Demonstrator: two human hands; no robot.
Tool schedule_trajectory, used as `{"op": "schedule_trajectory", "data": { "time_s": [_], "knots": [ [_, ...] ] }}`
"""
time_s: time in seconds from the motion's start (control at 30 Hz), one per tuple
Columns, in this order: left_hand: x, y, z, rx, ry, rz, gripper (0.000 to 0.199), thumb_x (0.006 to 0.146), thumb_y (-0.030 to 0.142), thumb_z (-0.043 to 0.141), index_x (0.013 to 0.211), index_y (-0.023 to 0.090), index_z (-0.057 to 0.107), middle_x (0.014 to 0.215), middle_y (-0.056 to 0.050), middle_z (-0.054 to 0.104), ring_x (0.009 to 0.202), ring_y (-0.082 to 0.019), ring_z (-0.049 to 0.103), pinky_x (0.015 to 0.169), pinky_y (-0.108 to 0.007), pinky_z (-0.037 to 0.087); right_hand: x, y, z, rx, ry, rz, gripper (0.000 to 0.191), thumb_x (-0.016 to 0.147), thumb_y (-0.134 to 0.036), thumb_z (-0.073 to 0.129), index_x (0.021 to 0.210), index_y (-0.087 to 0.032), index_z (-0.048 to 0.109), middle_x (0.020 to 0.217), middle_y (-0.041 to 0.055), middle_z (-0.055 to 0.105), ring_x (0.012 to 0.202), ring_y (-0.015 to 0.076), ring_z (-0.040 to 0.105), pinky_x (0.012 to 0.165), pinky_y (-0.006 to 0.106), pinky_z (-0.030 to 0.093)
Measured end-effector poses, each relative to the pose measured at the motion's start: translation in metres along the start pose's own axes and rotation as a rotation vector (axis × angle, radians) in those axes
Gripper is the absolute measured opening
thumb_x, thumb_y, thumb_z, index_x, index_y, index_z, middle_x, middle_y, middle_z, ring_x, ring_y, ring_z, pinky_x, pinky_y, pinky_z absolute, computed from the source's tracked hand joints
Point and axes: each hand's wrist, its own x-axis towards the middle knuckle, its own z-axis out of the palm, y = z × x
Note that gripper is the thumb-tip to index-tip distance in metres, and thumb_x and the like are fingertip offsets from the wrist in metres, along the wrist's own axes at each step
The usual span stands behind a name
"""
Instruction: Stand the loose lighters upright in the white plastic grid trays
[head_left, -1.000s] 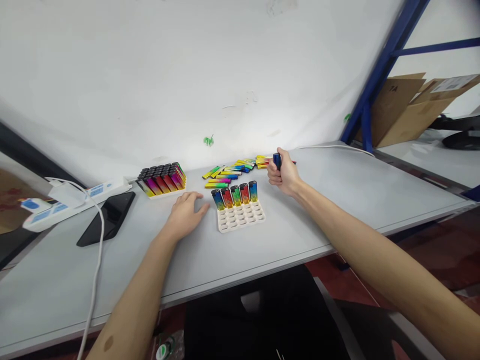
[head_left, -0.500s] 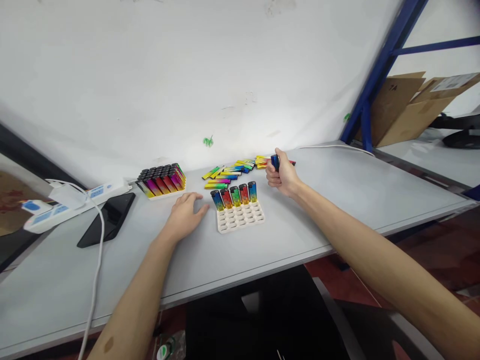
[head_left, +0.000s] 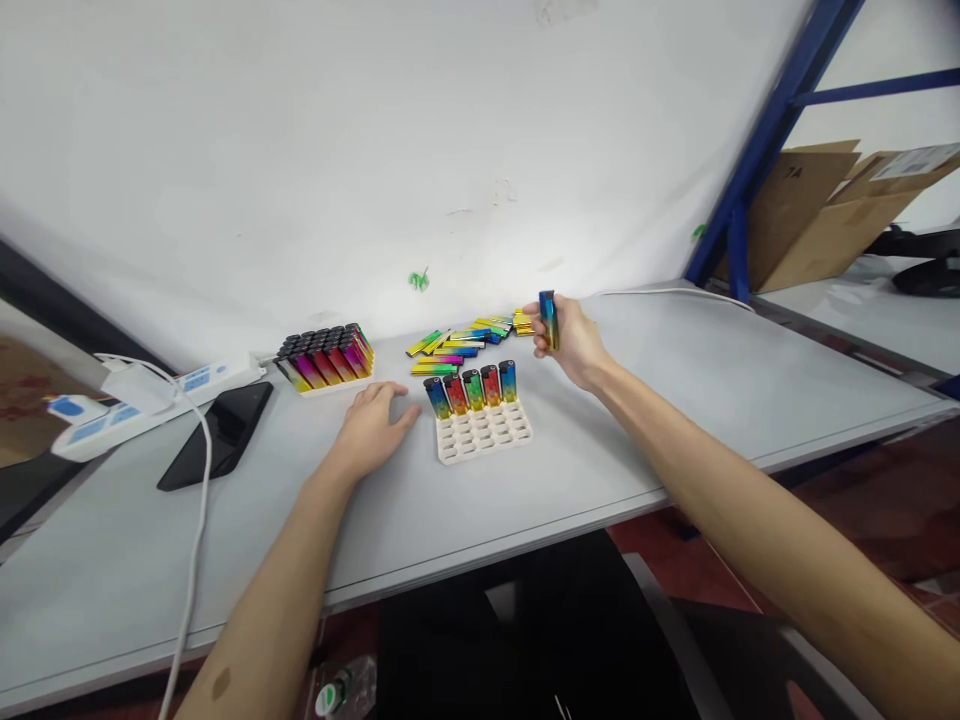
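Note:
Raised above the table, my right hand point(head_left: 571, 335) grips a blue-and-gold lighter point(head_left: 549, 320) upright between thumb and fingers. My left hand point(head_left: 373, 428) lies flat on the tabletop, fingers apart, holding nothing. Just right of it is a white holder tray point(head_left: 484, 437) with rows of slots. A single row of lighters point(head_left: 472, 389) in blue, red and green stands along its back edge; the front slots show bare. Behind the tray, a loose pile of shiny lighters point(head_left: 450, 349) lies on its side, partly hidden near my right hand.
A second tray packed with upright lighters point(head_left: 326, 360) stands at the back left. A black phone point(head_left: 217, 435), a white power strip point(head_left: 161, 405) and a white cable point(head_left: 196, 530) occupy the left side. Cardboard boxes point(head_left: 825, 220) sit beyond a blue metal frame point(head_left: 739, 250).
My right hand has turned and its grip has opened out, so more of the lighter's body shows. My left hand stays in place on the table.

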Motion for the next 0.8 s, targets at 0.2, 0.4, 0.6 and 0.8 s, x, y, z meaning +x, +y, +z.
{"op": "schedule_trajectory", "data": {
  "time_s": [0.2, 0.4, 0.6, 0.8],
  "knots": [
    [0.001, -0.001, 0.002, 0.018, 0.005, 0.003, 0.050, 0.091, 0.049, 0.047, 0.126, 0.016, 0.059, 0.138, -0.015, 0.058, 0.137, -0.031, 0.048, 0.119, -0.047, 0.034, -0.040, -0.027, 0.016, -0.428, -0.184, -0.414, 0.024, 0.086, -0.038, 0.073, 0.101, -0.020, 0.068, 0.097, 0.0037, 0.069, 0.089, 0.0170, 0.062, 0.084, 0.034, 0.050],
    [0.002, -0.004, 0.004, 0.016, 0.026, 0.027, 0.049, 0.091, 0.049, 0.049, 0.126, 0.016, 0.059, 0.136, -0.015, 0.060, 0.135, -0.033, 0.049, 0.117, -0.048, 0.036, -0.063, -0.018, 0.056, -0.675, -0.404, -0.498, 0.017, 0.087, -0.027, 0.075, 0.100, -0.020, 0.068, 0.101, 0.0047, 0.069, 0.083, 0.0170, 0.065, 0.075, 0.033, 0.052],
    [0.000, -0.003, 0.005, -0.004, 0.023, 0.028, 0.051, 0.091, 0.047, 0.049, 0.129, 0.015, 0.059, 0.138, -0.015, 0.059, 0.135, -0.032, 0.049, 0.117, -0.046, 0.035, -0.071, 0.014, 0.080, -0.994, -0.383, -0.621, 0.025, 0.090, -0.016, 0.071, 0.113, -0.021, 0.061, 0.113, 0.0083, 0.069, 0.092, 0.0213, 0.068, 0.077, 0.033, 0.051],
    [-0.001, 0.000, 0.004, -0.004, 0.009, 0.016, 0.052, 0.091, 0.047, 0.048, 0.130, 0.014, 0.058, 0.137, -0.016, 0.059, 0.136, -0.033, 0.048, 0.116, -0.047, 0.036, -0.075, 0.026, 0.085, -1.139, -0.332, -0.550, 0.028, 0.094, -0.021, 0.067, 0.119, -0.022, 0.054, 0.108, 0.0085, 0.069, 0.088, 0.0228, 0.069, 0.069, 0.032, 0.049]
  ]
}}
